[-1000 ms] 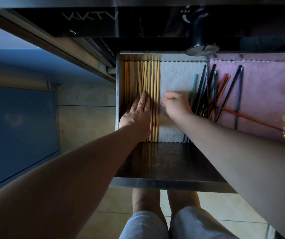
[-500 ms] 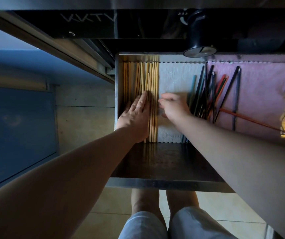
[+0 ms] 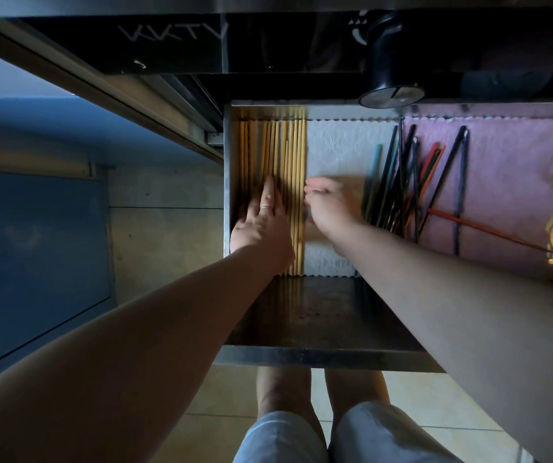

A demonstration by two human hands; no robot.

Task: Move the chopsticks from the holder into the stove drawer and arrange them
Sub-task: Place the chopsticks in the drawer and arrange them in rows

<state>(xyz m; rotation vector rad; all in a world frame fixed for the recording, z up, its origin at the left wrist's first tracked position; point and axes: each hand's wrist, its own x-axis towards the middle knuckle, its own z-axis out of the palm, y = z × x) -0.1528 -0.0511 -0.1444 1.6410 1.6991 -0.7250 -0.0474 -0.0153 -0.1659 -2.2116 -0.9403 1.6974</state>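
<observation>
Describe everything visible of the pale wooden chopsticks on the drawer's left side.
The wooden chopsticks are thin, pale yellow-tan sticks, seemingly bamboo, lying flat and roughly parallel, front to back, along the left wall of the drawer; a few middle ones sit slightly askew. The left hand rests flat on them, fingers straight. The right hand has curled fingers at the row's right edge; contact is unclear. A white liner lies beside them.

Wooden chopsticks (image 3: 296, 195) — brushed-metal drawer (image 3: 318, 357), quilted paper liner (image 3: 338, 145)
</observation>
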